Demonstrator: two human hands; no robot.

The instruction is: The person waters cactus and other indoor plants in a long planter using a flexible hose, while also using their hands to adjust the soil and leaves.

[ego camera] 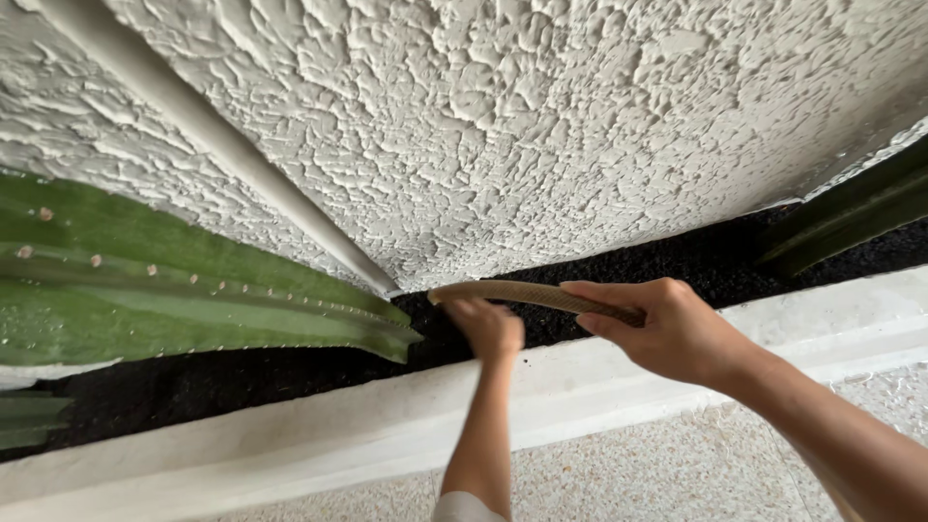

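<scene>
My right hand [672, 329] grips a tan braided hose [527, 293] that arcs leftward over a planting bed of dark soil [242, 377]. My left hand [488, 327] reaches under the hose's front end, fingers curled down toward the soil; whether it holds anything is unclear. The hose tip [435, 296] points at the base of a white pipe [222, 145] running down the wall. A thick green ribbed cactus stem [164, 290] with small spine spots rises from the soil just left of my left hand.
A rough white stucco wall [541, 126] backs the bed. A white concrete curb [367, 425] borders it in front, with speckled pebble flooring [657, 474] below. Another dark green cactus stem [851, 213] stands at the right.
</scene>
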